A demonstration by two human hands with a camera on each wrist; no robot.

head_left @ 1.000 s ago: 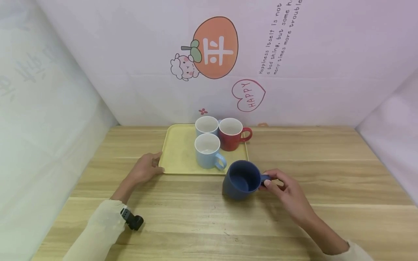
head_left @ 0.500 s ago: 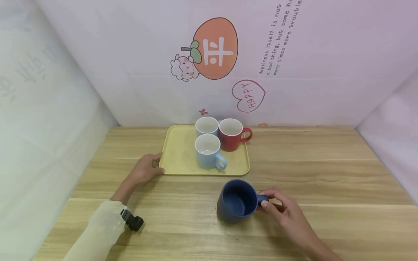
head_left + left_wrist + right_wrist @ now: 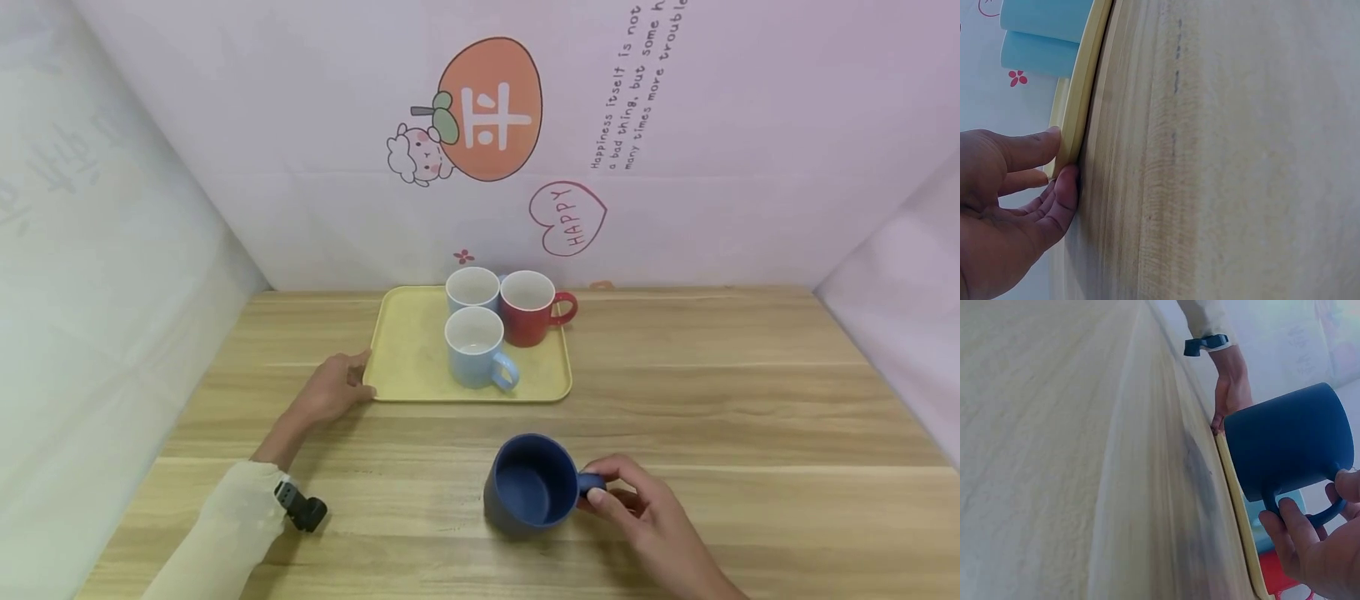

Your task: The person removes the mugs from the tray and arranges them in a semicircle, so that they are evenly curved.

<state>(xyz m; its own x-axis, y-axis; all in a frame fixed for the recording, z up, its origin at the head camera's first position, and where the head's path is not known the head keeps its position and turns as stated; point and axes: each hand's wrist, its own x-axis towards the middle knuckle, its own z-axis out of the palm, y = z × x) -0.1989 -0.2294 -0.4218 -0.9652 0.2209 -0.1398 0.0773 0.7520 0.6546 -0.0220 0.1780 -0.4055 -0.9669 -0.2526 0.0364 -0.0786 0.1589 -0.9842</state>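
Note:
My right hand [image 3: 648, 521] pinches the handle of a navy blue mug [image 3: 525, 492], fingers through and around it. In the right wrist view the mug [image 3: 1291, 440] hangs above the wooden table, its handle toward the palm. At the left end of a yellow tray [image 3: 408, 350], my left hand [image 3: 330, 392] holds the corner area; thumb and fingers pinch the rim [image 3: 1085, 81] in the left wrist view. On the tray stand a red mug [image 3: 525, 327] with its handle to the right, a front light blue mug [image 3: 472, 367] and a rear light blue mug [image 3: 472, 286].
The tray lies toward the back of the wooden table [image 3: 712, 375], near a white printed backdrop [image 3: 337, 208]. White cloth walls flank both sides. A black wrist device [image 3: 302, 507] sits on the left sleeve.
My right hand has carried the navy mug from the tray's front right corner toward the front of the table and slightly left. The left hand and the tray stay in place.

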